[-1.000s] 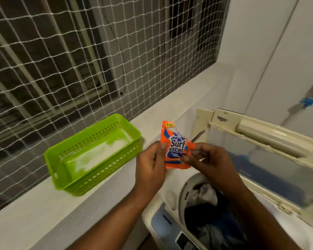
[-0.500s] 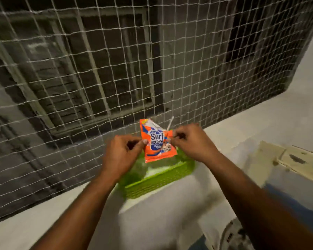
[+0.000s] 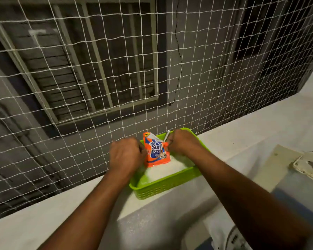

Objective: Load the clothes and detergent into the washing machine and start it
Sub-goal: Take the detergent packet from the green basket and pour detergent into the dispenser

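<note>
**Over the green basket (image 3: 168,184), a detergent sachet (image 3: 157,152) in two hands**

The orange-and-blue detergent sachet reads "Surf excel", with a yellow "10" tag at its top corner; the smaller print below is too blurred to read. The left hand (image 3: 126,156) pinches its left edge and the right hand (image 3: 182,143) its upper right corner, fingers curled on the packet. The basket sits on the ledge (image 3: 242,141), against its netted edge.
</note>
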Tool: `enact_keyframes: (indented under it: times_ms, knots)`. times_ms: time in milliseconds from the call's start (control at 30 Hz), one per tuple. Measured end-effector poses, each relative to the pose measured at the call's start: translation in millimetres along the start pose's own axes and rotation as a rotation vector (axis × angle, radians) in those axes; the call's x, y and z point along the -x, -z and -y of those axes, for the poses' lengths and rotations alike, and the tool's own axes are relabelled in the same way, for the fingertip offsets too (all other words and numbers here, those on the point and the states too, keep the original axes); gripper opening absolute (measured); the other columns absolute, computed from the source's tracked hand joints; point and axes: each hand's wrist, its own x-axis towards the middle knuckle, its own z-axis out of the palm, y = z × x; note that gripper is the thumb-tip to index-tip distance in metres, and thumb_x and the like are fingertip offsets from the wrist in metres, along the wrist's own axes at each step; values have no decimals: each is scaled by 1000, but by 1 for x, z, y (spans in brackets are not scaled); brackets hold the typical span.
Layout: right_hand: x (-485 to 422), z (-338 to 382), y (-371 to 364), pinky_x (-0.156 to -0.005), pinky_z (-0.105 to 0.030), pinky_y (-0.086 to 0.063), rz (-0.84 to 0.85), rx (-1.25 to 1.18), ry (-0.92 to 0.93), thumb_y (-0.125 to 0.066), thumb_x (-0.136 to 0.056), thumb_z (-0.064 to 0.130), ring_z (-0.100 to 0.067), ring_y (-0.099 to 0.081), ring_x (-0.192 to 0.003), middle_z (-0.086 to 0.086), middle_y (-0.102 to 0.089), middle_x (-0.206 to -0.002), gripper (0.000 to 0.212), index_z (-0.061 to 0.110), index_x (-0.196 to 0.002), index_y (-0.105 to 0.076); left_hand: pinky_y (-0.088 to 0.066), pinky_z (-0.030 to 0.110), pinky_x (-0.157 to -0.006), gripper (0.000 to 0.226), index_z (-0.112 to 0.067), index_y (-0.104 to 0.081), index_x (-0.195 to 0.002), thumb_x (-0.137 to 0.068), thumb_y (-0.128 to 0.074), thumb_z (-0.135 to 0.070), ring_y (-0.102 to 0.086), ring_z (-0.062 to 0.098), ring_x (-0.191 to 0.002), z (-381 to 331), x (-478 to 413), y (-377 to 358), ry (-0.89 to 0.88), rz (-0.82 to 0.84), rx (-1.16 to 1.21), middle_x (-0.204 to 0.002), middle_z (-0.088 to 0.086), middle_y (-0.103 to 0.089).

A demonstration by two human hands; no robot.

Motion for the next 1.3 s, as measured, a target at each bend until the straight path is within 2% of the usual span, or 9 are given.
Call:
enact_keyframes:
  times_ms: [267,567,667,733,833,900,1033,1133,1300]
  knots:
    - [7,3,-3,-83,-35,-59,-13,-19,-79,-67,-89,31,-32,-72,-94,-8,-78,-99,21,14,-95,-78,-55,38,-88,34,-24,-78,-97,-89,-63,-53,-75,28,-93,-3,-1,-4,45,22,-143,-94,4,-79]
    - [39,-4,28,-85,-35,-59,-111,-135,-90,-90,-79,37,-26,-74,-92,-3,-78,-92,27,18,-95,-79,-58,38,-82,29,-26,-76,-114,-95,-67,-46,-75,31,-98,-19,17,45,64,41,-134,-103,6,-79]
    - [84,-21,51,-70,-28,-53,-353,-346,-22,-87,-82,37,-11,-69,-72,7,-75,-79,22,25,-99,-80,-56,39,-80,30,-33,-76,-116,-96,-65,-52,-75,32,-96,-39,38,76,-47,-117,70,-100,-1,-81]
    - [123,-42,58,-65,-23,-52,-497,-554,28,-85,-86,32,-11,-67,-67,8,-78,-83,16,28,-100,-81,-55,34,-76,25,-36,-79,-112,-95,-66,-50,-76,22,-88,-63,53,88,-191,-176,398,-95,-11,-81]
    - [184,-94,42,-67,-21,-53,-613,-720,-82,-83,-91,30,-8,-63,-69,12,-80,-93,13,28,-103,-80,-51,22,-69,16,-29,-81,-101,-102,-66,-32,-72,3,-81,-114,73,75,-423,-22,932,-91,-19,-78]
    - [224,-138,20,-75,-28,-57,-652,-747,-243,-82,-92,33,-8,-69,-78,13,-80,-97,13,30,-104,-80,-44,10,-67,19,-26,-80,-101,-106,-63,-17,-70,-1,-83,-152,87,51,-515,118,1095,-96,-18,-79]
    - [307,-215,-31,-75,-32,-61,-664,-753,-560,-82,-92,28,-14,-76,-81,5,-82,-94,10,26,-101,-80,-54,19,-71,26,-29,-78,-103,-108,-56,-15,-69,-1,-85,-220,115,-19,-565,439,1142,-100,-18,-79]
    - [359,-258,-66,-80,-32,-61,-665,-706,-764,-81,-84,39,-10,-77,-83,7,-82,-91,21,25,-99,-80,-60,27,-84,28,-28,-79,-104,-108,-54,-17,-73,-2,-91,-264,137,-72,-553,651,1144,-100,-16,-80]
    - [415,-311,-120,-74,-34,-57,-611,-664,-925,-72,-78,45,-5,-68,-67,6,-76,-77,27,20,-88,-75,-56,27,-89,22,-31,-77,-99,-106,-57,-24,-72,4,-95,-326,181,-147,-584,894,968,-102,-14,-79]
